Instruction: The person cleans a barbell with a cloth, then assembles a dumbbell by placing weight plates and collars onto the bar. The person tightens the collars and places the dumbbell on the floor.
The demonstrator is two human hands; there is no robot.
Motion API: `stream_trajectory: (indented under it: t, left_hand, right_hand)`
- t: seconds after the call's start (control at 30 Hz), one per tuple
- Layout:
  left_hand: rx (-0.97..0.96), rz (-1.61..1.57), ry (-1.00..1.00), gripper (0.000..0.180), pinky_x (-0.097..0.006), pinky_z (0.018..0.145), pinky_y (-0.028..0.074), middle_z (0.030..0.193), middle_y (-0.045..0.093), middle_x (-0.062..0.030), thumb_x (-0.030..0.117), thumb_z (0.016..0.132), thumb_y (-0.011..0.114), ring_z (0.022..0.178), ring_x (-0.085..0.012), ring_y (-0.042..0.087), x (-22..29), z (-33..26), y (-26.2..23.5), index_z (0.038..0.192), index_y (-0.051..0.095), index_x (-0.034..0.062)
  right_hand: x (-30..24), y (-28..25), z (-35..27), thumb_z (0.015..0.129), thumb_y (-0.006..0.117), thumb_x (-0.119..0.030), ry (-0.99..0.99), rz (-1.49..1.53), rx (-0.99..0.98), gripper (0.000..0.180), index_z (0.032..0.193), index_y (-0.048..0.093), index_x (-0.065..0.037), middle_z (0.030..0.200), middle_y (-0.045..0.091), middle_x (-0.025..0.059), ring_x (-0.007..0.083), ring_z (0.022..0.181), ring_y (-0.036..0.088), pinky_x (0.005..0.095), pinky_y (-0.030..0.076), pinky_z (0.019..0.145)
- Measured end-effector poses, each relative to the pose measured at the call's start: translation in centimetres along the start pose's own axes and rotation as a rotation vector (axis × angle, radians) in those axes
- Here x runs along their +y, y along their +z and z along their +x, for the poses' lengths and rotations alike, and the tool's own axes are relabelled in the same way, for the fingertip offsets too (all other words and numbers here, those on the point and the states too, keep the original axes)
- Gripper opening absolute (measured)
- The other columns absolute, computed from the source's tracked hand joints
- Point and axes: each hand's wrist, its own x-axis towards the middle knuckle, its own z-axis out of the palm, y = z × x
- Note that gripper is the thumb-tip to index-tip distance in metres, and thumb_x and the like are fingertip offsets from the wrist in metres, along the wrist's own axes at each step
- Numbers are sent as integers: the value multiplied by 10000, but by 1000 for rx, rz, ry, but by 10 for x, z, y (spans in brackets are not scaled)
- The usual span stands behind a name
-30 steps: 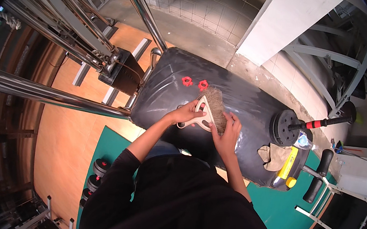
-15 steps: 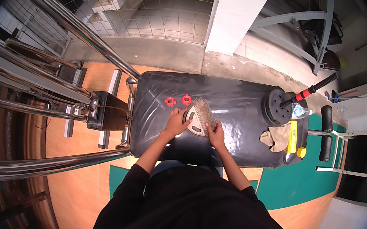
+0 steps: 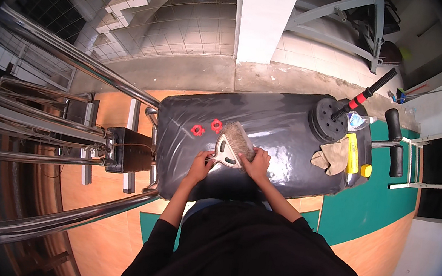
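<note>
A hand brush [image 3: 229, 149] with a cream, fan-shaped head and greyish bristles is held above the black padded bench [image 3: 285, 110]. My left hand [image 3: 201, 166] is closed on the handle side of the brush. On the other side, my right hand [image 3: 257, 164] grips the bristles near their lower end, thumb toward the brush head. Just beyond the brush, two red star-shaped knobs, a left one [image 3: 197, 130] and a right one [image 3: 216, 125], lie on the bench.
Weight plates [image 3: 327, 120] with a red-and-black bar [image 3: 363, 97] stand at the bench's right. Nearby are a beige cloth [image 3: 331, 156], a yellow bottle [image 3: 352, 154], a yellow cap [image 3: 366, 170] and a clear plastic bottle [image 3: 360, 122]. Chrome rails [image 3: 86, 70] run along the left.
The brush has turned slightly, its bristles now facing up and right. My left hand has shifted down and left along the handle side; my right hand has moved further onto the bristles.
</note>
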Motion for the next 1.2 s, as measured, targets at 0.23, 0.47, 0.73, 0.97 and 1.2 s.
stream_trajectory:
  t: [0.23,0.47,0.73,0.97,1.2]
  left_hand:
    - [396,221,89,268,-368,821,444,1040,529,-142,116,821,632,992,-273,524,29,-7,-2,1069,580,31]
    - [423,32,38,221,-334,778,449,1033,515,-108,103,825,628,947,-233,532,85,-9,21,1037,588,57]
    - [189,-190,219,194,-303,767,457,1004,567,-78,100,836,632,935,-174,554,190,64,136,1008,572,35]
    - [86,-90,537,377,-345,909,404,1163,535,-109,143,820,672,1052,-221,540,330,178,264,1144,506,43]
    - [-65,-110,386,441,-381,836,436,1033,573,-216,212,893,584,942,-325,572,362,234,324,1215,406,-30]
  right_hand:
    - [26,-28,-4,726,640,-596,101,131,-60,660,1096,560,-55,1125,480,187,341,1077,431,440,373,915]
    - [113,-60,3,748,727,-248,47,321,102,332,964,616,-22,870,577,115,194,781,544,315,469,737]
    - [179,-172,51,774,693,-126,104,465,277,282,987,565,9,970,527,113,159,731,542,279,478,719]
    - [202,-239,86,789,662,-70,11,561,260,246,1004,560,-8,965,529,107,147,667,561,270,464,636]
    - [245,-269,87,785,660,-73,-77,476,130,246,998,550,-18,954,548,87,157,723,568,271,449,611]
